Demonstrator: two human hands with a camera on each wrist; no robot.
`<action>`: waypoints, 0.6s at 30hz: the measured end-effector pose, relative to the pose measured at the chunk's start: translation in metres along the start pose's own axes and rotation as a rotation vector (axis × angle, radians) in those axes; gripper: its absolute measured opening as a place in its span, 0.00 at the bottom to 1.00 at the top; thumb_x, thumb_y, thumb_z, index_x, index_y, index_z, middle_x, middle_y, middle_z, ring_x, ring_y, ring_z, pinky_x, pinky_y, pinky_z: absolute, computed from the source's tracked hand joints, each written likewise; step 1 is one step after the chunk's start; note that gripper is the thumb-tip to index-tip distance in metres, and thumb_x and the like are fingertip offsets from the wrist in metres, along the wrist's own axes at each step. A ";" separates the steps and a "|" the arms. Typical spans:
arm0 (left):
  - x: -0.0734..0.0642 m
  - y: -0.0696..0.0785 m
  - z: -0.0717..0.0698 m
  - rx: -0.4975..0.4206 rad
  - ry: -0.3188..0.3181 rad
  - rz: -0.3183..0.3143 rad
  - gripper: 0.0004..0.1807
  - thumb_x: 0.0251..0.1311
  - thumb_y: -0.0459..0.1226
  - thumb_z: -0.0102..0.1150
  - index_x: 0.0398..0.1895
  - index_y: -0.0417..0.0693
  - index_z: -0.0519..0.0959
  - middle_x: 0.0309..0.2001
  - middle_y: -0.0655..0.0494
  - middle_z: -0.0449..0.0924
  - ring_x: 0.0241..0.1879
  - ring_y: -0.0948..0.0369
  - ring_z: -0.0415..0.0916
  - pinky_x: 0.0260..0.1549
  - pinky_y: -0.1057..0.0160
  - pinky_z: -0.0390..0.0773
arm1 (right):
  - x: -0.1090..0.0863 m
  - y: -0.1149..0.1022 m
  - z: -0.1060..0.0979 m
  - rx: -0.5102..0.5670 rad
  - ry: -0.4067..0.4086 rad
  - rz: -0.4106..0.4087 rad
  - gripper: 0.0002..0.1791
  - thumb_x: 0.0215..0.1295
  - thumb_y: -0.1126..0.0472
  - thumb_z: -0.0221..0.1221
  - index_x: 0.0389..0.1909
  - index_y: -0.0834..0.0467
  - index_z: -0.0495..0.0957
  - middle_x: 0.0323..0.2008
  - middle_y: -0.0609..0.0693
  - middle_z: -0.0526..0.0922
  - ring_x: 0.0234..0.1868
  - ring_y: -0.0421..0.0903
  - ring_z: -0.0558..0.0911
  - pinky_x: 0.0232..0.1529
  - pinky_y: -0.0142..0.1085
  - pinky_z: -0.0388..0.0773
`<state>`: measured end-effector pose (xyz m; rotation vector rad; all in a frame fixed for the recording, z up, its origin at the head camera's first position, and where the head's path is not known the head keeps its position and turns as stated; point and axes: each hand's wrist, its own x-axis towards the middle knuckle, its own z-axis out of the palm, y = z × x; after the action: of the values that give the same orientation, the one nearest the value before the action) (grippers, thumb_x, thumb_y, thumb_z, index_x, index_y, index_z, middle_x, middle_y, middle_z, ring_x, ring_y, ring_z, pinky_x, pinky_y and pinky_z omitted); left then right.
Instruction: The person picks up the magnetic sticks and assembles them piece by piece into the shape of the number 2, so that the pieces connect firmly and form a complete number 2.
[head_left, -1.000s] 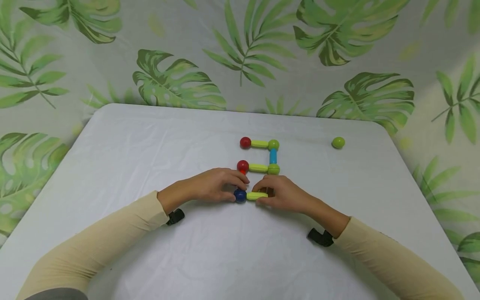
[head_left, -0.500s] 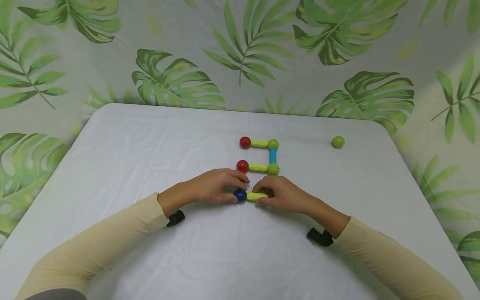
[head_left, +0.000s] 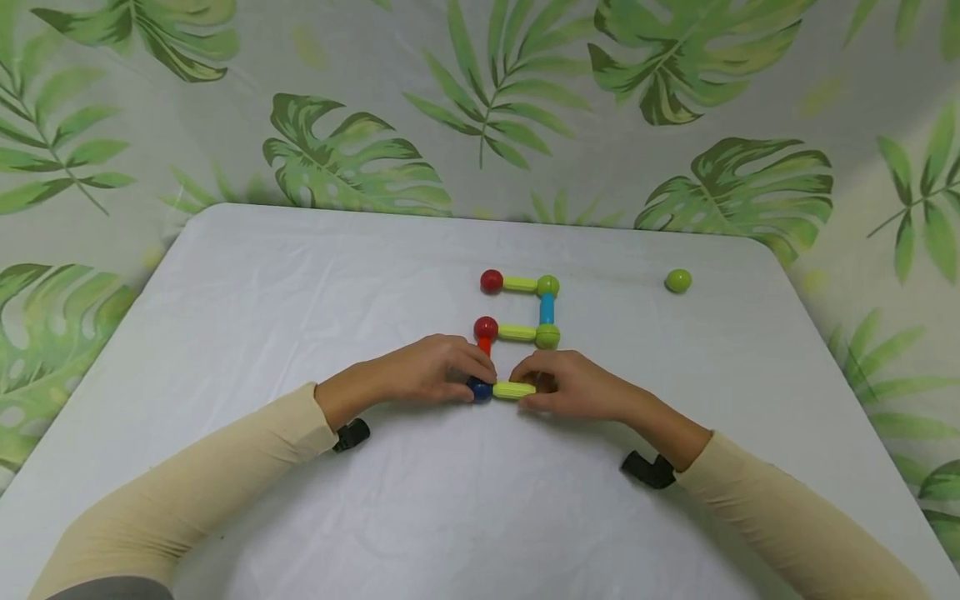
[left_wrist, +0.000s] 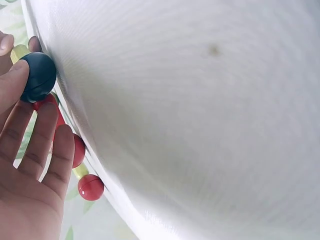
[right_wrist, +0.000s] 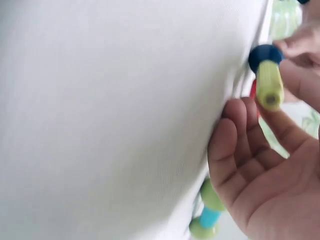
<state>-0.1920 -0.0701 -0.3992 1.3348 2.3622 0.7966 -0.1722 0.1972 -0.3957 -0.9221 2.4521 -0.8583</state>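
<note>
My left hand (head_left: 438, 371) pinches a dark blue toy ball (left_wrist: 40, 75) between thumb and fingers. To the ball's right, a yellow-green magnetic stick (head_left: 510, 390) lies end-on against it, and my right hand (head_left: 577, 385) has thumb and index finger at its sides. The stick's free end (right_wrist: 271, 99) shows a grey core in the right wrist view. From the blue ball a red stick (head_left: 484, 344) runs away to a red ball (head_left: 486, 328). Beyond that a zigzag continues: yellow-green stick (head_left: 517, 332), green ball (head_left: 547, 336), light-blue stick (head_left: 547, 309).
The zigzag ends with another green ball (head_left: 548, 286), a yellow-green stick (head_left: 519, 284) and a red ball (head_left: 491, 282). One loose green ball (head_left: 678, 280) sits at the back right of the white-covered table (head_left: 337, 275). A leaf-patterned cloth (head_left: 360, 158) hangs behind.
My right hand has shifted slightly to the right along the yellow-green stick. The left hand's fingers now cover more of the blue ball, and more of the red stick shows.
</note>
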 end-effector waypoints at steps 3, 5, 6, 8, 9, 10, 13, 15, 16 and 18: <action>0.000 -0.001 0.000 -0.003 -0.003 -0.012 0.17 0.61 0.34 0.66 0.54 0.51 0.84 0.57 0.57 0.82 0.59 0.58 0.76 0.64 0.55 0.74 | -0.005 0.007 -0.011 0.010 -0.018 0.004 0.16 0.64 0.57 0.65 0.52 0.54 0.80 0.41 0.44 0.83 0.40 0.40 0.79 0.43 0.31 0.81; 0.000 0.000 0.000 -0.004 -0.005 -0.017 0.17 0.61 0.35 0.66 0.54 0.52 0.84 0.58 0.57 0.82 0.60 0.58 0.76 0.65 0.55 0.73 | -0.010 0.015 -0.022 0.007 0.006 0.013 0.16 0.66 0.59 0.64 0.54 0.56 0.80 0.40 0.45 0.84 0.41 0.41 0.80 0.44 0.32 0.81; 0.000 0.000 -0.001 -0.002 -0.005 -0.018 0.18 0.61 0.34 0.66 0.54 0.52 0.84 0.58 0.57 0.82 0.60 0.58 0.76 0.65 0.55 0.73 | -0.013 0.019 -0.029 -0.004 0.033 0.019 0.16 0.66 0.60 0.63 0.54 0.57 0.80 0.41 0.46 0.84 0.41 0.41 0.80 0.43 0.32 0.81; 0.000 0.001 -0.002 -0.002 -0.005 -0.022 0.18 0.61 0.34 0.66 0.55 0.52 0.84 0.58 0.57 0.82 0.60 0.58 0.76 0.65 0.54 0.73 | -0.019 0.028 -0.044 -0.040 0.105 0.043 0.16 0.67 0.62 0.62 0.54 0.59 0.80 0.41 0.48 0.85 0.40 0.43 0.81 0.42 0.32 0.81; 0.000 0.002 -0.002 -0.004 -0.004 -0.024 0.18 0.60 0.34 0.66 0.55 0.52 0.84 0.58 0.57 0.82 0.60 0.58 0.76 0.66 0.55 0.73 | -0.022 0.033 -0.051 -0.059 0.146 0.066 0.15 0.68 0.62 0.61 0.54 0.59 0.80 0.42 0.49 0.85 0.40 0.44 0.81 0.41 0.32 0.80; 0.000 0.002 -0.002 -0.002 -0.003 -0.021 0.18 0.60 0.34 0.66 0.55 0.52 0.84 0.58 0.57 0.82 0.60 0.58 0.76 0.66 0.54 0.73 | -0.026 0.038 -0.059 -0.080 0.186 0.094 0.15 0.69 0.61 0.61 0.54 0.59 0.80 0.43 0.50 0.85 0.40 0.45 0.81 0.41 0.32 0.80; 0.000 0.002 -0.002 -0.005 0.002 -0.017 0.18 0.60 0.34 0.66 0.55 0.51 0.84 0.58 0.57 0.82 0.60 0.57 0.76 0.65 0.54 0.73 | -0.037 0.053 -0.081 -0.135 0.287 0.183 0.16 0.71 0.57 0.58 0.55 0.58 0.80 0.45 0.52 0.85 0.42 0.47 0.82 0.40 0.34 0.79; -0.001 0.003 -0.002 -0.007 0.004 -0.011 0.18 0.60 0.33 0.66 0.55 0.51 0.84 0.58 0.56 0.82 0.60 0.56 0.76 0.65 0.54 0.73 | -0.044 0.064 -0.093 -0.184 0.348 0.221 0.16 0.72 0.56 0.57 0.55 0.58 0.80 0.45 0.54 0.85 0.42 0.49 0.82 0.40 0.37 0.79; -0.001 0.003 -0.001 -0.008 0.004 -0.008 0.18 0.60 0.33 0.66 0.55 0.51 0.84 0.58 0.55 0.82 0.60 0.56 0.76 0.65 0.53 0.73 | -0.047 0.068 -0.099 -0.213 0.374 0.228 0.16 0.72 0.56 0.57 0.55 0.59 0.80 0.45 0.56 0.85 0.42 0.51 0.82 0.40 0.40 0.79; 0.000 0.002 0.000 -0.018 0.002 -0.006 0.18 0.60 0.33 0.66 0.55 0.50 0.84 0.58 0.54 0.82 0.60 0.56 0.76 0.65 0.54 0.74 | -0.053 0.078 -0.107 -0.266 0.419 0.246 0.15 0.71 0.59 0.57 0.54 0.61 0.79 0.45 0.59 0.84 0.42 0.54 0.82 0.41 0.45 0.78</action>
<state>-0.1905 -0.0691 -0.3980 1.3201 2.3539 0.8157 -0.2274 0.3247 -0.3608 -0.5400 3.0189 -0.7049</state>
